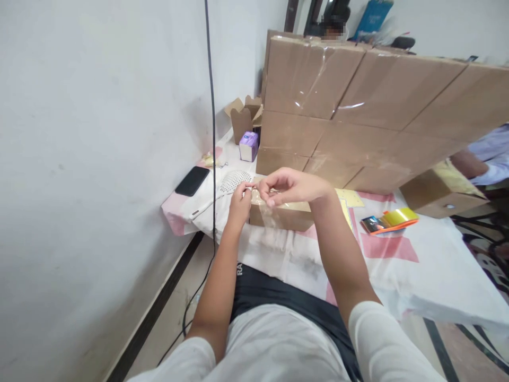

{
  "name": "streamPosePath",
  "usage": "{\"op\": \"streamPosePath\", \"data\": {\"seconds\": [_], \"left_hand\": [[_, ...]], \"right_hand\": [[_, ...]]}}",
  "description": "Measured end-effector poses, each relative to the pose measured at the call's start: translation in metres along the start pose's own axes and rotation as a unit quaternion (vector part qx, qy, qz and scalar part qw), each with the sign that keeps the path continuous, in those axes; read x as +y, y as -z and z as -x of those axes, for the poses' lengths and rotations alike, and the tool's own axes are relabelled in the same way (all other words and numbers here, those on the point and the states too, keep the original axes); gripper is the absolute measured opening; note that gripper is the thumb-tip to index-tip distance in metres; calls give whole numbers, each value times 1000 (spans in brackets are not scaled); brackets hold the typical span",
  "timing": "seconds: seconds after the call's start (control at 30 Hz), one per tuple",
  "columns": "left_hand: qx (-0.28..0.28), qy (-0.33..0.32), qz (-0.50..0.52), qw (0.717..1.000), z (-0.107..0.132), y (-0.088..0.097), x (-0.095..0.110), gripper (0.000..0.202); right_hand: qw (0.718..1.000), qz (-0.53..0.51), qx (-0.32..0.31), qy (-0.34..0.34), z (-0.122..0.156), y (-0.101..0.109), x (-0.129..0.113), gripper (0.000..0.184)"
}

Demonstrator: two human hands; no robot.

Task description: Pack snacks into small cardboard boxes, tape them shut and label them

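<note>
- pinching fingers of left hand (pixel 240 206) together at left end of small carton (pixel 295 218); seemingly on tape, cannot tell for sure.
- curling right hand (pixel 295 185) over carton top, thumb and index close; cannot tell if gripping a tape end or nothing.
- find small carton directly under both hands, clear tape (pixel 271 216) down its front, just below the grip.
- could crumple or fold tape onto itself, from uneven pull between hands.
- could glue tape to skin instead of cardboard, from pinching on the sticky side.
- could skid carton into stacked boxes (pixel 334 132) just beyond the grip, from pressing one-sided on loose cloth.
- could snag left forearm on black cable (pixel 211 95), hanging just left of the grip.
- working on white-and-pink table cover (pixel 433 265), wrinkled nearer than the grip.
- left of grip: perforated white device (pixel 235 181), phone (pixel 192 181); past these, purple packet (pixel 248 147).
- right of grip: yellow sheet (pixel 352 198), then tape dispenser (pixel 389 220).
- far right of grip: another person's sleeve (pixel 493 154) beside brown box (pixel 441 199).
- well left of grip: plain white wall (pixel 99 132), dark skirting along floor.
</note>
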State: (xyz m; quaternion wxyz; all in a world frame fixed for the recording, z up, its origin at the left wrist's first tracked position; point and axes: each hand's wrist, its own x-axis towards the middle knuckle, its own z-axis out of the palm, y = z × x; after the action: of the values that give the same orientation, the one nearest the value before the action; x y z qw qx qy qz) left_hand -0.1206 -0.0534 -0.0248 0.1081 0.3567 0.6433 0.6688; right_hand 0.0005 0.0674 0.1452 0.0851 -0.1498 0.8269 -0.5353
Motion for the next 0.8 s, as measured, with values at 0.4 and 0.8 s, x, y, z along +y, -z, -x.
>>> {"op": "streamPosePath", "data": {"seconds": [0.4, 0.8], "left_hand": [[21, 15, -8, 1000, -1, -3, 5, 20], [0, 34, -12, 999, 6, -4, 4, 17]], "right_hand": [[942, 186, 168, -224, -30, 17, 63, 15], [912, 256, 225, -229, -34, 10, 68, 13]]}}
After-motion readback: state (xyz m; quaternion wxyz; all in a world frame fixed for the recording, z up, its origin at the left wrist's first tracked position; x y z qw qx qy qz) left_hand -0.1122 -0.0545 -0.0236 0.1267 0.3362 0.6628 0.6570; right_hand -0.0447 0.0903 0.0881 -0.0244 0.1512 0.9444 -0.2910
